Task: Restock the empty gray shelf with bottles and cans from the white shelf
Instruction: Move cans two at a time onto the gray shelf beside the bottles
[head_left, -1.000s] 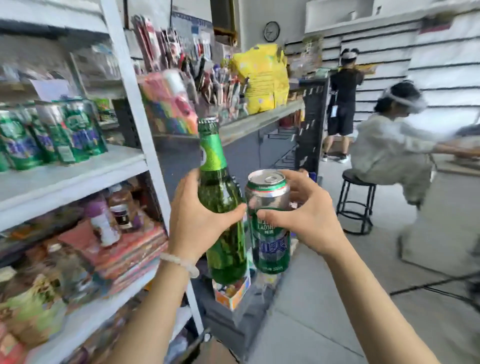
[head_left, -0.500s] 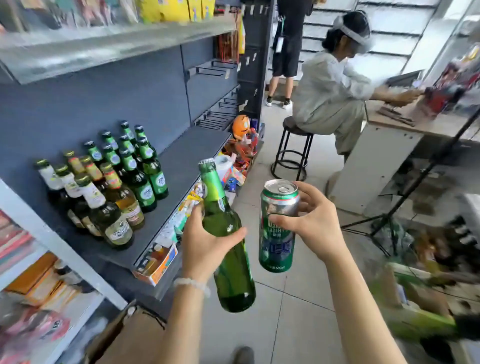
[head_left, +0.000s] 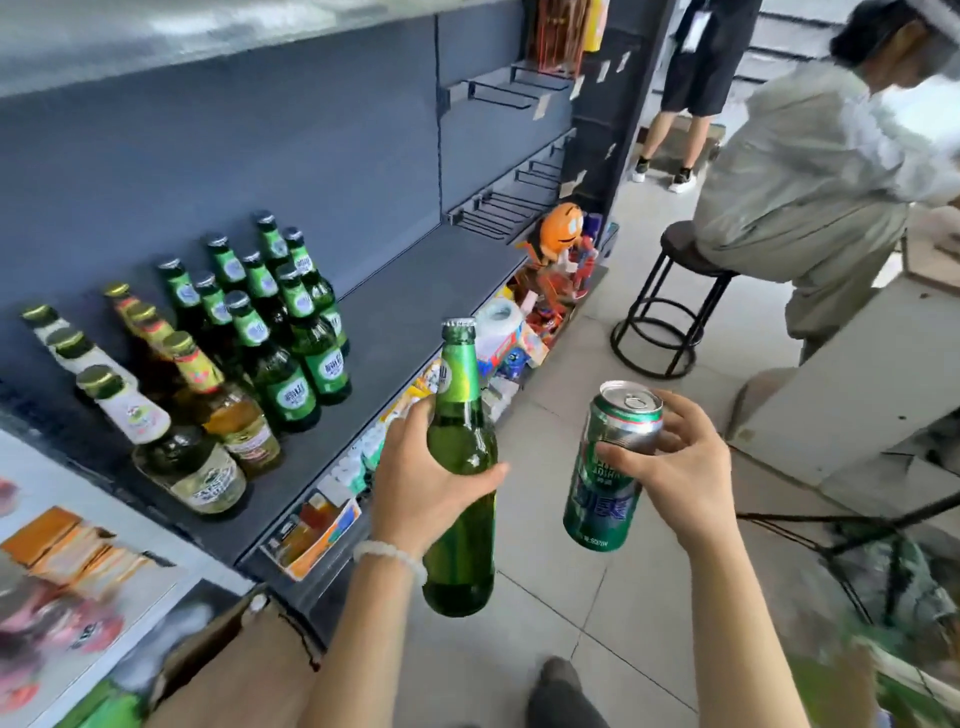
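My left hand (head_left: 431, 488) grips a green glass bottle (head_left: 461, 467) around its body, upright, in front of the gray shelf (head_left: 415, 312). My right hand (head_left: 675, 467) holds a green and silver can (head_left: 613, 462) near its top, to the right of the bottle and over the floor. On the gray shelf's left part stand several green bottles (head_left: 291, 332), several amber bottles (head_left: 218, 395) and several white-necked bottles (head_left: 171, 447). The shelf's right part is bare. A corner of the white shelf (head_left: 62, 525) shows at lower left.
A lower gray shelf holds small packaged goods (head_left: 519, 332) and an orange toy (head_left: 561, 228). A person sits on a black stool (head_left: 670, 301) at right beside a white counter (head_left: 852, 395). Another person stands farther back. A cardboard box (head_left: 239, 670) lies below.
The view has swung from the white shelf to the gray shelf and down. Both hands have carried the bottle and can along, and the can now sits farther from the bottle.
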